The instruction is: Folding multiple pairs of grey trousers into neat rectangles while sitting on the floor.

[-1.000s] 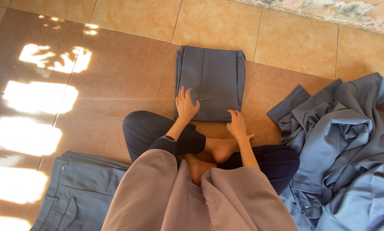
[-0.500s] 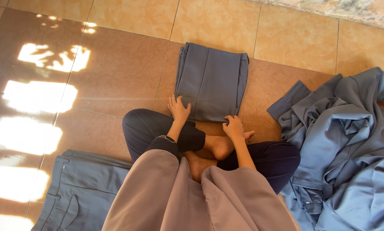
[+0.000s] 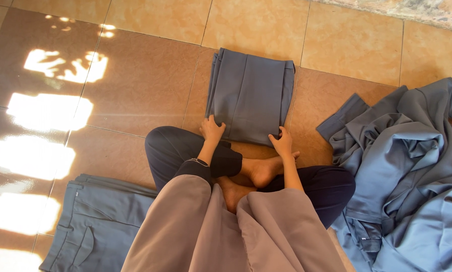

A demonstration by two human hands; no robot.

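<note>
Folded grey-blue trousers (image 3: 251,98) lie flat on the tiled floor (image 3: 150,80), straight ahead of the person's crossed legs, forming a neat rectangle with its long sides running away from the body. The left hand (image 3: 212,129) rests on the near left corner of the folded piece, fingers curled over its edge and thumb on top, so it has a light pinch on the cloth. The right hand (image 3: 283,142) is at the near right corner, fingers bent around the edge in the same way, gripping the fabric there. Both hands are partly closed on the trousers, neither one flat or spread. The person sits cross-legged in dark trousers (image 3: 185,151) with bare feet (image 3: 258,171) tucked just behind the near edge of the folded piece, and a loose taupe garment (image 3: 226,226) fills the lower middle of the head view. To the right, well apart from the folded piece, a rumpled heap of blue-grey clothes (image 3: 407,181) spreads across the floor. At the lower left another pair of grey-blue trousers (image 3: 95,221) lies flat beside the person's left knee. Patches of sunlight (image 3: 45,111) fall on the tiles along the left side.
</note>
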